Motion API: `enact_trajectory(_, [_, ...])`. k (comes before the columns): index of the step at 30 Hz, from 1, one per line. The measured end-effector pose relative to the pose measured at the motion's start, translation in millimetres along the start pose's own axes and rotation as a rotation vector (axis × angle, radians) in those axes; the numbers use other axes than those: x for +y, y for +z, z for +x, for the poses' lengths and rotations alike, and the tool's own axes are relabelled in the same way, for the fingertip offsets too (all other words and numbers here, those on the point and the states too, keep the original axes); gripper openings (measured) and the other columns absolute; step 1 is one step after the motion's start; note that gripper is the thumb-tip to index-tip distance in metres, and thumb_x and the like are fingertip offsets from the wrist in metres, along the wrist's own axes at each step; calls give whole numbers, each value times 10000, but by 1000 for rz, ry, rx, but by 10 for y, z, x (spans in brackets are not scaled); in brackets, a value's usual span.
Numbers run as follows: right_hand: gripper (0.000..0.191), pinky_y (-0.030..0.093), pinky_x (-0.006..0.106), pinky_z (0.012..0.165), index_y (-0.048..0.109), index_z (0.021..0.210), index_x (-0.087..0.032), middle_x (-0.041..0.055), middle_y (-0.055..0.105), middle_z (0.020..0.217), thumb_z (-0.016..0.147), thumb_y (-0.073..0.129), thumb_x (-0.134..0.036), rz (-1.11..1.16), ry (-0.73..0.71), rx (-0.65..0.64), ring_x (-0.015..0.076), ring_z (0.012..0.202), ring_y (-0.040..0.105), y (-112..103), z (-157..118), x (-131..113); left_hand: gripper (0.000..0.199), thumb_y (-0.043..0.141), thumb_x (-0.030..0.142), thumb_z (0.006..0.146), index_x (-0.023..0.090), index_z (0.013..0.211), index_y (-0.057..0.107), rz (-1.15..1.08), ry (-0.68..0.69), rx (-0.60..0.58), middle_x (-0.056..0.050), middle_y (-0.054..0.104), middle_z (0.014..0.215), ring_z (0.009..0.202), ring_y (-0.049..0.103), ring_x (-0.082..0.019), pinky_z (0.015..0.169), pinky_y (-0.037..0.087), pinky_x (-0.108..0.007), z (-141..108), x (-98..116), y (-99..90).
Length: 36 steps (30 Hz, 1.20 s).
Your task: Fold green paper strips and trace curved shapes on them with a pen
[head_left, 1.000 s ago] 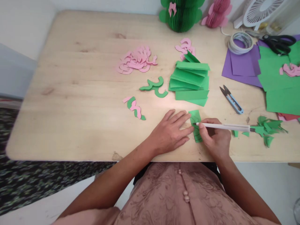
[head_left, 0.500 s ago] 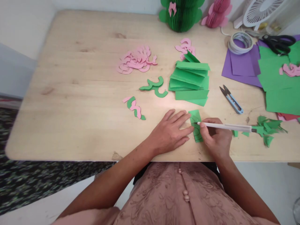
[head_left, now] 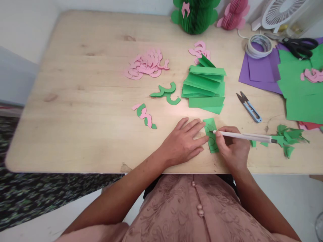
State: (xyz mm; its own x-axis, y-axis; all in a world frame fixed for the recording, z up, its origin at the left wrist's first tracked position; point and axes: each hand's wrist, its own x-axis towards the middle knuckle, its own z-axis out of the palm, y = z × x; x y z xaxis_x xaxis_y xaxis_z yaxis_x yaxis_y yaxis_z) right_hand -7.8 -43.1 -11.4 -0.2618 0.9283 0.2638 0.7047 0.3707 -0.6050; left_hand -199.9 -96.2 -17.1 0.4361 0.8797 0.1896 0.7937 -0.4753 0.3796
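Note:
My left hand (head_left: 185, 141) lies flat on the table with fingers spread, its fingertips on the left edge of a small green paper strip (head_left: 213, 146). Dark curved lines are drawn on that strip. My right hand (head_left: 234, 148) grips a white pen (head_left: 244, 135), whose tip touches the paper. Above the strip lies a stack of folded green paper pieces (head_left: 204, 85). Left of the stack are green curvy cut-outs (head_left: 165, 92), and nearer my left hand a pink and green row of cut-outs (head_left: 145, 116).
A pile of pink cut-outs (head_left: 146, 65) lies farther back. To the right are thread snips (head_left: 249, 107), green scraps (head_left: 289, 137), purple paper (head_left: 261, 69), tape rolls (head_left: 259, 46), black-handled scissors (head_left: 300, 45) and green sheets (head_left: 302, 94). Green (head_left: 195, 20) and pink honeycomb paper decorations (head_left: 233, 15) and a white fan (head_left: 281, 13) stand behind.
The pen tip has shifted very slightly to the right over the green strip, and the drawn curve looks a little longer. My left hand stays in place.

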Motion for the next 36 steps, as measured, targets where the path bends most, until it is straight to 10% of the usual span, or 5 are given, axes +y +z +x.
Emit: enact_trajectory(36, [160,479,288,581,636,800,-210,13,676,723,841,592,-358,33,-5,5,158,612,610,-11,-3,15,304,495,352,954,238,1213,607,-2,6,13,-137,472,1445,1370,388,-290,1122,275,-527,-2,-4,21])
